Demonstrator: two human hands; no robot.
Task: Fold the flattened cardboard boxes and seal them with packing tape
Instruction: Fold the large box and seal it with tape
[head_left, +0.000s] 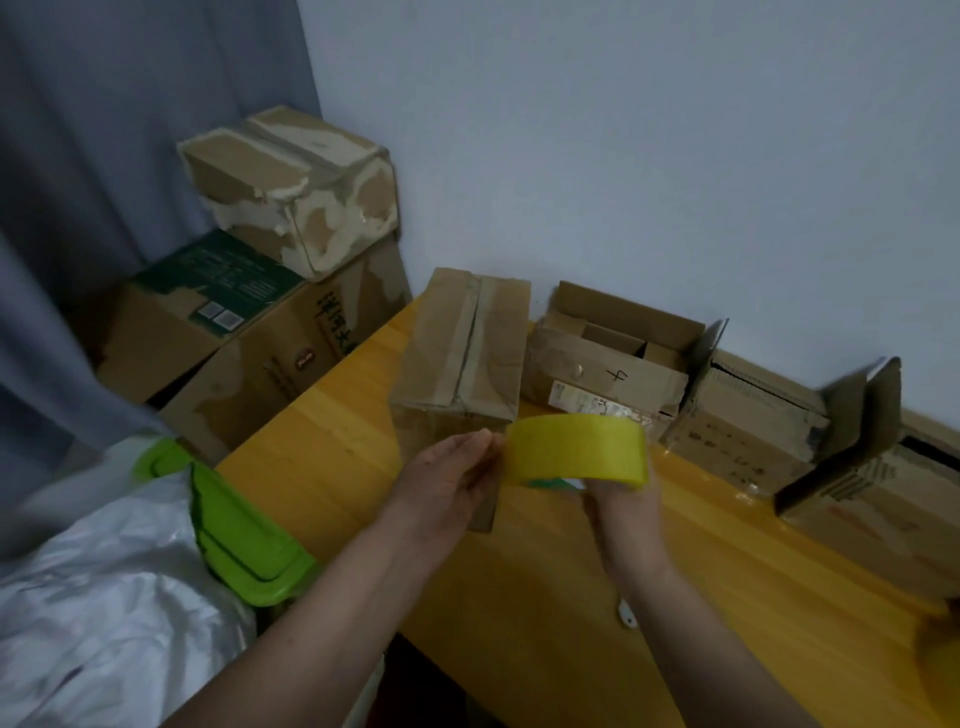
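Both hands were raised over the yellow wooden tabletop (519, 597), sharing a wide roll of yellow packing tape (577, 451). The right hand (621, 512) gripped the roll from beneath, fingers curled up around its lower rim. The left hand (452, 480) lay against the roll's left edge with fingers nearly straight; whether it pinched a loose tape end could not be told.

Just beyond the left hand stood a tall brown cardboard box with closed top flaps (465, 348). A strip seemed to run along its centre seam, though how fully it was sealed was unclear. Beyond the right hand sat a worn brown cardboard box marked "4" (602, 371), flaps up and top open. Farther right of the right hand were two more brown corrugated boxes (748, 415) and (872, 483), erected but with flaps standing loose.

Judgement: the folding looked mostly done, since no flat blanks showed on the tabletop. Sealing looked barely begun, with three open tops remaining.

Left of the left hand, off the tabletop, lay a bright green plastic lid (244, 540), a white plastic bag (114, 597) and a stack of battered cardboard cartons (270, 249).
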